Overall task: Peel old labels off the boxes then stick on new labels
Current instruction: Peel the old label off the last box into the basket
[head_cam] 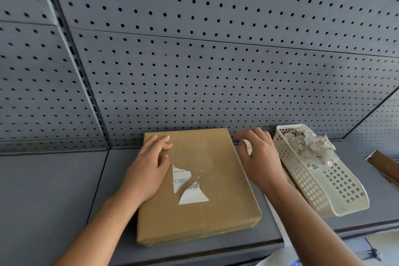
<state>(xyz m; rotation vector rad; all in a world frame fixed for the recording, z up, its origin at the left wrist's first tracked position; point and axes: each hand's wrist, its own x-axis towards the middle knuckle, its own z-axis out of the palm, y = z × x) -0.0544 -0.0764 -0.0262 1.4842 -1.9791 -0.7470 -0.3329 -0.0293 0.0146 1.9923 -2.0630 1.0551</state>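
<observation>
Grey shelf (54, 190) across the lower frame, grey pegboard (216, 49) filling the top. Left hand (149, 166) at lower centre-left lies flat on the cardboard box (216, 216), fingers straight and pressing on the upper-left part of the lid. The box lies flat on the shelf, centre frame, far edge near the pegboard. Two torn white label pieces are stuck on its lid: one with text (180, 177) just beside the left hand, one with a barcode (194, 195) below it. Right hand (259, 157), just right of the box's far corner, pinches a small white label scrap (248, 147) with curled fingers. White plastic basket (345, 207) at right holds crumpled label scraps (308, 147). Brown item (384, 166) at the far right edge, cut off.
</observation>
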